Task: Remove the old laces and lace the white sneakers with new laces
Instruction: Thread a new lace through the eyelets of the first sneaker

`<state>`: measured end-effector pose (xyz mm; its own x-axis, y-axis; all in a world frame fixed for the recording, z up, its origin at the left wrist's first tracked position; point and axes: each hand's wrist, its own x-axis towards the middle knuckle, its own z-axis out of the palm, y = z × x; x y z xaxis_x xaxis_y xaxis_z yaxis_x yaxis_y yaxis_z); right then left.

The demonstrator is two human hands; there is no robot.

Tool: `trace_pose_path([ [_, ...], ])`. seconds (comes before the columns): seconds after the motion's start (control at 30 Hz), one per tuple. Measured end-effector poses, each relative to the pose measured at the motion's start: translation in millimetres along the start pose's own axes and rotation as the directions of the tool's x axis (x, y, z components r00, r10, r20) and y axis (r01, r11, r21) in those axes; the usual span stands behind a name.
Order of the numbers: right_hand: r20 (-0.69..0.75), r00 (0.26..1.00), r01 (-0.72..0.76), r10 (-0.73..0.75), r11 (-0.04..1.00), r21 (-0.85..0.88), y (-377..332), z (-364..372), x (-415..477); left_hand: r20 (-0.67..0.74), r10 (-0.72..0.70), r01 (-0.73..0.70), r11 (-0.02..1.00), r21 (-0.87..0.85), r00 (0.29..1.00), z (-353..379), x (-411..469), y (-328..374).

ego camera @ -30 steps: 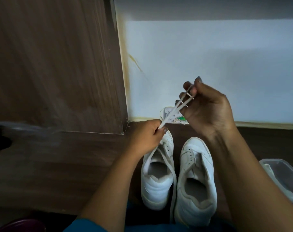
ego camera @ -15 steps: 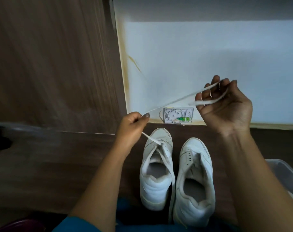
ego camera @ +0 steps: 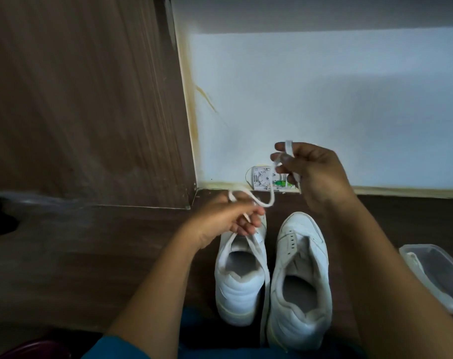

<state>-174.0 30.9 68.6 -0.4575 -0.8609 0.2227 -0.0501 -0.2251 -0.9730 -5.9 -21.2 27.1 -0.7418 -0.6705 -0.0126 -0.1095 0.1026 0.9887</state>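
I see the wooden panel point(ego camera: 77, 99) and white wall point(ego camera: 324, 99) cornering the floor point(ego camera: 90, 255), which runs widest leftward. The left sneaker point(ego camera: 241, 294) and right sneaker point(ego camera: 300, 281) stand side by side, toes toward the wall. My left hand point(ego camera: 228, 218) and right hand point(ego camera: 316, 174), held apart, each grip the white lace point(ego camera: 268, 202).

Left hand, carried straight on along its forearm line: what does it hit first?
The left hand would probably meet the small white wall box first, beyond the slack lace it grips; depth is unclear.

Forearms point(ego camera: 153, 294) bare; teal clothing point(ego camera: 108, 349) at lower edge
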Motion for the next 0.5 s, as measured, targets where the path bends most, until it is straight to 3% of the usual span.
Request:
trace_pose_path([
  [0.1,-0.073,0.997,0.017,-0.001,0.976,0.218,-7,1,0,0.33,0.048,0.007,0.987,-0.161,0.943,-4,-6,-1],
  [0.17,-0.209,0.978,0.077,-0.007,0.941,0.33,-12,-7,5,0.416,0.029,0.05,0.983,-0.178,0.909,-6,-11,2],
  [0.2,-0.264,0.964,0.108,-0.021,0.941,0.321,-13,-11,7,0.35,-0.01,0.064,0.988,-0.142,0.937,-7,-12,4],
  [0.27,-0.291,0.954,0.145,-0.073,0.961,0.235,-11,-18,8,0.056,-0.083,0.084,0.996,-0.03,0.995,-9,-10,6],
  [0.33,-0.214,0.972,0.137,-0.101,0.978,0.159,-5,-20,8,-0.231,-0.079,0.106,0.989,0.107,0.97,-14,-5,2],
  [0.37,-0.164,0.981,0.122,-0.103,0.986,0.112,-3,-19,7,-0.307,-0.071,0.141,0.967,0.213,0.949,-16,-2,-2],
  [0.43,-0.064,0.982,0.162,-0.176,0.97,-0.182,3,-16,5,-0.31,-0.092,0.237,0.849,0.471,0.946,-18,1,-10],
  [0.5,0.094,0.961,0.27,-0.26,0.805,-0.528,8,-13,4,-0.244,-0.144,0.266,0.754,0.6,0.959,-15,1,-14],
])
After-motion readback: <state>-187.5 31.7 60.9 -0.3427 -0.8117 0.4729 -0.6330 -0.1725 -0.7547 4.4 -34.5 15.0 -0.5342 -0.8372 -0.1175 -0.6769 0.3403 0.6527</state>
